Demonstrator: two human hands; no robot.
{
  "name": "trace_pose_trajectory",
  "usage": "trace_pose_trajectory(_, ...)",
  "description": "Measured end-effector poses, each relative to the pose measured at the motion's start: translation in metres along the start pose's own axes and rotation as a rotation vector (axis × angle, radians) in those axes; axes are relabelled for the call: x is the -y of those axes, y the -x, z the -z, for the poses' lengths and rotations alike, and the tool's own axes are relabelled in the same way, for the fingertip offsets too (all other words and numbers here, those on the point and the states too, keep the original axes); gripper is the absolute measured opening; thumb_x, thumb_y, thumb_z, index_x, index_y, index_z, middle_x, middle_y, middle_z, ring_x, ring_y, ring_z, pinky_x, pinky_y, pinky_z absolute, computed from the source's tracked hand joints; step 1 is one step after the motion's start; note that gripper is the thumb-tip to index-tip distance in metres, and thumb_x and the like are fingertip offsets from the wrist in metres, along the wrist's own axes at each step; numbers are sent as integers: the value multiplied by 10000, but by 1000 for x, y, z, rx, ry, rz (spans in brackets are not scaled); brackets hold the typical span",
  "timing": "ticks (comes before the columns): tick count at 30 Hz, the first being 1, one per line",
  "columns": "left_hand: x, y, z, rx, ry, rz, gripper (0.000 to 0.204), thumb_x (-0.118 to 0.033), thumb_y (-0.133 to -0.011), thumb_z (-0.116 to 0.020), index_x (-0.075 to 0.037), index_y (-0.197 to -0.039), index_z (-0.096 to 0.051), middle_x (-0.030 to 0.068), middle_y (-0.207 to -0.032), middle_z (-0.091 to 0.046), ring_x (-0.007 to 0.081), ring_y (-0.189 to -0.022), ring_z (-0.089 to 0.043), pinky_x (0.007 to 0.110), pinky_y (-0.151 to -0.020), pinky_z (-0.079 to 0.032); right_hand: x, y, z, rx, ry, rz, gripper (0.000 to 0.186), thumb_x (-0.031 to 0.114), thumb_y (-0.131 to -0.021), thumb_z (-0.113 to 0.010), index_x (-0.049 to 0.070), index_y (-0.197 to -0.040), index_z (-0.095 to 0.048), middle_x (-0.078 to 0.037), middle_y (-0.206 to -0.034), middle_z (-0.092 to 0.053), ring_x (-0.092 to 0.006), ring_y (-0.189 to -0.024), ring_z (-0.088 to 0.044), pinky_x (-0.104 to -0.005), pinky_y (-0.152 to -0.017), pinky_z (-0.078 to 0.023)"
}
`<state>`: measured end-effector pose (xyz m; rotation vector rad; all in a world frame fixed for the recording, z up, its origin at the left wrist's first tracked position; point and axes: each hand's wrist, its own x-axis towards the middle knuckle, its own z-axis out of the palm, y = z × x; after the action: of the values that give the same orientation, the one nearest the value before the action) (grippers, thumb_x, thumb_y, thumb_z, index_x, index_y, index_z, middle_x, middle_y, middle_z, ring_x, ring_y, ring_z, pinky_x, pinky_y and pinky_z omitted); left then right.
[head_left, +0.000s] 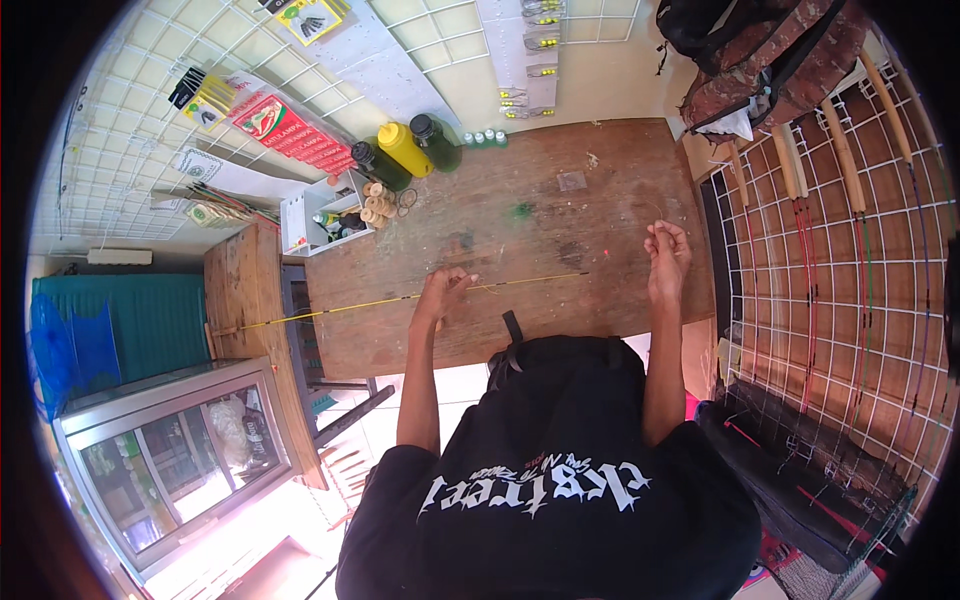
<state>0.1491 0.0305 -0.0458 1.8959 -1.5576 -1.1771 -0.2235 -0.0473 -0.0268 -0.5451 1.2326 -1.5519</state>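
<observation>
A thin yellow fishing rod (350, 308) lies across the workbench, its slim tip pointing right and its thicker end reaching past the bench's left edge. My left hand (443, 292) is closed around it, thumb and forefinger pinched together towards the right. Just beyond those fingertips, a fine pale strand (490, 289) curls beside the rod. Raised over the right side of the bench, my right hand (669, 262) has its fingers pinched together. A faint thin line seems to show near its fingertips, but what it holds is too fine to make out.
The wooden workbench (450, 215) carries dark bottles (433, 142), a yellow bottle (403, 150), small vials (484, 138), wooden spools (377, 205) and a white divided tray (299, 222). Wooden-handled rods (846, 160) hang on the right grid. A glass cabinet (180, 455) stands lower left.
</observation>
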Motion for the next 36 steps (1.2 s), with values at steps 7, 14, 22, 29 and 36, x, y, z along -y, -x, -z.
trace_pose_trajectory(7,-2,12,0,15,121,-40,228,-221,-805,-732,-24,-732,-641,-46,-600,-478,46,-588,-407,236,-531,-338,-17,11,-12,236,383,72,110,119,-870,-638,35,-932,-602,-18,-800,-629,-67,-715,-547,-206,-639,-404)
trace_pose_trajectory(14,16,16,7,-195,215,17,215,-194,-805,-722,1,-745,-656,-18,-607,-524,62,-577,-416,250,-531,-350,-61,31,-40,574,674,166,121,172,-814,-683,55,-816,-652,-28,-763,-660,-95,-734,-596,-260,-711,-447)
trace_pose_trajectory(22,32,31,33,-510,138,-21,201,-187,-801,-725,5,-786,-666,27,-626,-479,91,-593,-394,255,-537,-339,-68,43,-57,726,886,214,98,167,-799,-676,72,-820,-662,-22,-724,-661,-134,-727,-608,-306,-757,-428)
trace_pose_trajectory(29,24,37,31,-546,20,-70,181,-178,-803,-715,-4,-794,-665,52,-644,-518,126,-586,-415,281,-552,-361,-60,53,-65,737,1113,304,78,260,-799,-679,185,-818,-665,12,-732,-662,-192,-724,-567,-446,-826,-351)
trace_pose_trajectory(36,32,42,20,-588,-25,-4,174,-179,-819,-700,-10,-812,-659,75,-866,-605,170,-748,-526,298,-667,-427,-60,16,-53,674,667,2,130,222,-859,-654,92,-850,-646,17,-742,-621,-77,-690,-522,-252,-677,-399)
